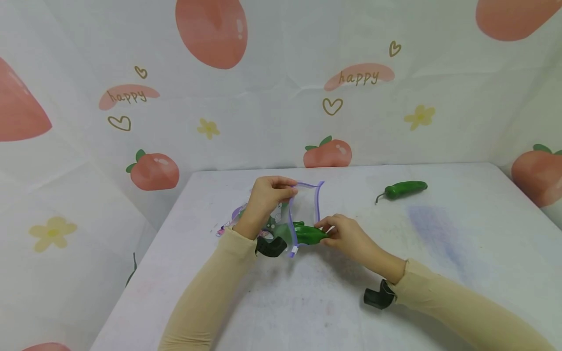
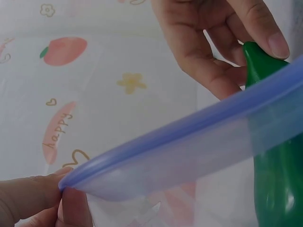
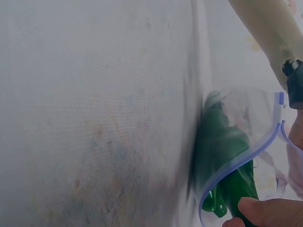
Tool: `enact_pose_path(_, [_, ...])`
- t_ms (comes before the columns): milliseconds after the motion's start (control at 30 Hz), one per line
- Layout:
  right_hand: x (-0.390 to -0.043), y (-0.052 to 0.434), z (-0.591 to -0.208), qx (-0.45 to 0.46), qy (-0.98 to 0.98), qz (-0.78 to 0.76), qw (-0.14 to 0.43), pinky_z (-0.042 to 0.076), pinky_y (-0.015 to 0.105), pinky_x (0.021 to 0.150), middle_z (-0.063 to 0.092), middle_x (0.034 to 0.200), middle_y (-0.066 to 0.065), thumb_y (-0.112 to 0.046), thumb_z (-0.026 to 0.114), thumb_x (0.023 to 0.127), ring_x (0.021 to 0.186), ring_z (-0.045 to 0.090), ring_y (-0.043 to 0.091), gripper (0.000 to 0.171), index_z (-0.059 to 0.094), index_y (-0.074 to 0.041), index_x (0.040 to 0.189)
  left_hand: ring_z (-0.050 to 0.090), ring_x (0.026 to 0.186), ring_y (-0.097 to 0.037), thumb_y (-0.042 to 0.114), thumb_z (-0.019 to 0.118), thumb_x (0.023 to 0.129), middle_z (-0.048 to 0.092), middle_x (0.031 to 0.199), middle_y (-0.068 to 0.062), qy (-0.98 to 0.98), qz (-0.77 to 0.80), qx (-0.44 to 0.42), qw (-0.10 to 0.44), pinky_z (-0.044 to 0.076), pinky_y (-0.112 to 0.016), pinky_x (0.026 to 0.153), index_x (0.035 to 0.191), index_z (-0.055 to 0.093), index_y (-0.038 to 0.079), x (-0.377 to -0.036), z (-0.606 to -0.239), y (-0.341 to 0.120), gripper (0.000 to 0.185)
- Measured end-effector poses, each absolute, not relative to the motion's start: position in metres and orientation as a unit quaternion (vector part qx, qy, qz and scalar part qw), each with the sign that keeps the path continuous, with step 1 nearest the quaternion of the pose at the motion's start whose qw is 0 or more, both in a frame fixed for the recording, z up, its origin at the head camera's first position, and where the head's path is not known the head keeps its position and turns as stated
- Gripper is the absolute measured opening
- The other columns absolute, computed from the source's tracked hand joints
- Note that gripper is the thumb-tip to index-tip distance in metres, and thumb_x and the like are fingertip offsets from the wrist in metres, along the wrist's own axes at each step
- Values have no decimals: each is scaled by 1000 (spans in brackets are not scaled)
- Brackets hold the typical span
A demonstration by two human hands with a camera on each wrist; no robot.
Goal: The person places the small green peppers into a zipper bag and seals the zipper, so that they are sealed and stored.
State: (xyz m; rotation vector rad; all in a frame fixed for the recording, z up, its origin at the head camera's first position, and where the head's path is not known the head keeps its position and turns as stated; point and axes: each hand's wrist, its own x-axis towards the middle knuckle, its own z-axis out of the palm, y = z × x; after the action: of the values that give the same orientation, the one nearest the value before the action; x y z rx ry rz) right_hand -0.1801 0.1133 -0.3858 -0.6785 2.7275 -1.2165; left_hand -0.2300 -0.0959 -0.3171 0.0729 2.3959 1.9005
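- Two hands work mid-desk in the head view: left hand (image 1: 268, 197) pinches the clear bag's (image 1: 303, 214) purple rim, right hand (image 1: 347, 236) grips a green pepper (image 1: 309, 235) at its mouth.
- Only this view shows a second pepper (image 1: 401, 190) near the far edge.
- Right wrist view shows the pepper (image 3: 227, 189) partly inside.

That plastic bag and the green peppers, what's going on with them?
A person is sliding a green pepper into a clear zip bag with a purple rim. The left hand pinches the bag's rim and holds the mouth open, while the right hand grips the pepper's end; the pepper is partway through the opening. More green shows inside the bag, though what it is cannot be told. A second green pepper lies apart on the white table.
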Motion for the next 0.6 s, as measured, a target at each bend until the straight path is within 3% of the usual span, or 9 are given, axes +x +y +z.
enact_pose_path(367, [-181,110,-386,-210,888,-407,47,57,30,74,67,106,11,1,73,82,85,68,19,29,67,-3,110,65,81,-14,5,73,85,70,93,-10,782,622,29,42,57,-27,78,107,71,-4,-230,-318,-96,24])
enact_pose_path(600, [-183,110,-388,-202,882,-422,51,57,29,74,69,104,10,1,72,83,85,68,18,26,67,-3,107,66,91,-30,6,73,84,70,93,-11,782,621,35,42,56,-26,77,107,71,-4,-230,-319,-95,25])
